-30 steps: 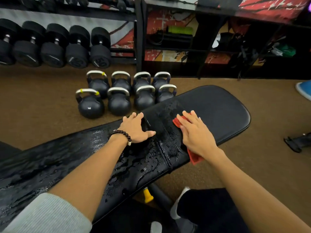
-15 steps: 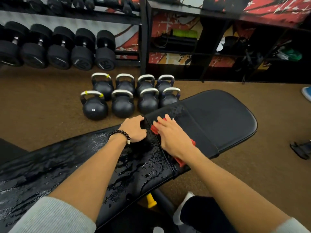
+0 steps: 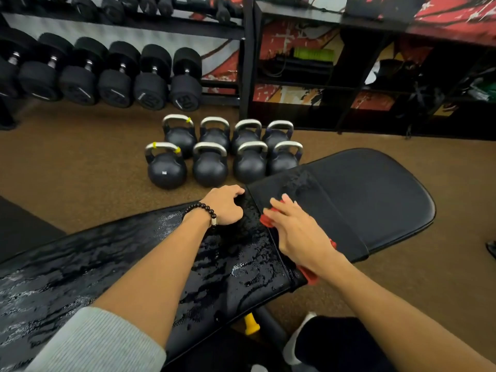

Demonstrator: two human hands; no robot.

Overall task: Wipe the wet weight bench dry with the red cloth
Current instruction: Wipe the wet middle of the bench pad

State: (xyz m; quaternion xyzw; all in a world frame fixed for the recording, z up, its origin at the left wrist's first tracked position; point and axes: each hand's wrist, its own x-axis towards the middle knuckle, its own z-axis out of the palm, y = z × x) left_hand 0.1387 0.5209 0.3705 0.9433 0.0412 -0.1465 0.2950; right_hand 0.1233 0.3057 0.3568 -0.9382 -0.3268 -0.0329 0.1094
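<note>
A right hand [image 3: 298, 232] presses the red cloth [image 3: 308, 275] under straightened fingers at the weight bench [image 3: 375, 200] seam; the left hand [image 3: 225, 205] curls over the far edge. Water pooled beyond the fingertips could spread if the soaked cloth smears it.

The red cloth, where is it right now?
In the head view, the red cloth lies under the right hand on the weight bench, by the seam between its two pads, right of the left hand.
</note>
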